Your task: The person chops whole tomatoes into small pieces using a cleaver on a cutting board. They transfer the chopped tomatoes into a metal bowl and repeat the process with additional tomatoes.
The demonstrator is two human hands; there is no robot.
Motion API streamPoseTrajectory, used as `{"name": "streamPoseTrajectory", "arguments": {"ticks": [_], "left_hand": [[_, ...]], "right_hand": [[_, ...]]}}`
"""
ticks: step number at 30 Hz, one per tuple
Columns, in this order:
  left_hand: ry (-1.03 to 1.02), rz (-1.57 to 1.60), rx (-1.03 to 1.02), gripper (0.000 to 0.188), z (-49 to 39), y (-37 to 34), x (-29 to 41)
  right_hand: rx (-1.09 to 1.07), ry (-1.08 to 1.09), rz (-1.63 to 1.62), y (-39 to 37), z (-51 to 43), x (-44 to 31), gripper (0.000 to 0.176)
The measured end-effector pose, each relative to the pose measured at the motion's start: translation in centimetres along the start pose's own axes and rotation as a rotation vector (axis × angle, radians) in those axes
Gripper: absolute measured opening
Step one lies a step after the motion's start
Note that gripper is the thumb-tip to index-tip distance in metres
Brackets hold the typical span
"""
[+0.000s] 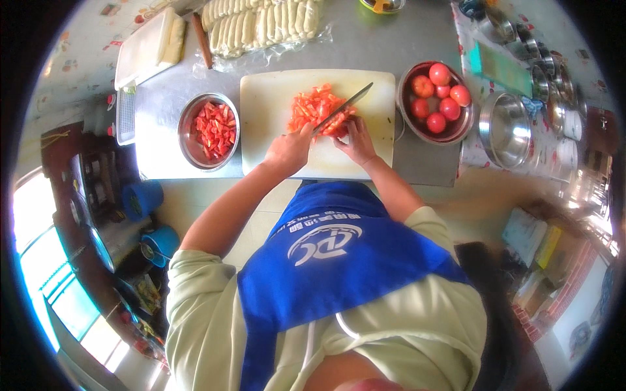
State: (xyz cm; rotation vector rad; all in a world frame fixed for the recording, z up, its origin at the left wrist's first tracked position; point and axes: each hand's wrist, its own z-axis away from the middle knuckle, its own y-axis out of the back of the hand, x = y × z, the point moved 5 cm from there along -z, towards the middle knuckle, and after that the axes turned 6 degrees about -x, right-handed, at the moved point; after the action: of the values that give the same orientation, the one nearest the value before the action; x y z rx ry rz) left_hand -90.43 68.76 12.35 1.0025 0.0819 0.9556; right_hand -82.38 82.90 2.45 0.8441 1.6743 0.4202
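My left hand grips a kitchen knife, whose blade slants up and right across a heap of cut tomato. My right hand is at the near right of the heap, its fingers bent around sliced tomato beside the blade. My palm hides part of these slices. Under both hands lies a white cutting board. To its left, a steel bowl contains tomato chunks. A reddish basin at the board's right holds several whole tomatoes.
The steel table ends just before my blue apron. Rows of pale dough strips lie on plastic at the back, near a wooden stick. An empty steel basin and a green container stand at right.
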Motion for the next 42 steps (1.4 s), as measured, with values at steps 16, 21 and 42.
{"name": "streamPoseTrajectory", "arguments": {"ticks": [16, 21, 42], "left_hand": [[0.042, 0.024, -0.009, 0.023, -2.9, -3.0, 1.4], [-0.026, -0.032, 0.074, 0.021, -5.7, -5.7, 1.0], [-0.075, -0.021, -0.107, 0.019, -0.9, -2.9, 2.0]], "right_hand": [[-0.059, -0.088, -0.090, 2.2, -0.1, -0.6, 0.051], [-0.058, -0.162, -0.016, 1.5, 1.4, 0.4, 0.049], [-0.067, -0.031, 0.054, 1.5, 3.2, -2.6, 0.034]]}}
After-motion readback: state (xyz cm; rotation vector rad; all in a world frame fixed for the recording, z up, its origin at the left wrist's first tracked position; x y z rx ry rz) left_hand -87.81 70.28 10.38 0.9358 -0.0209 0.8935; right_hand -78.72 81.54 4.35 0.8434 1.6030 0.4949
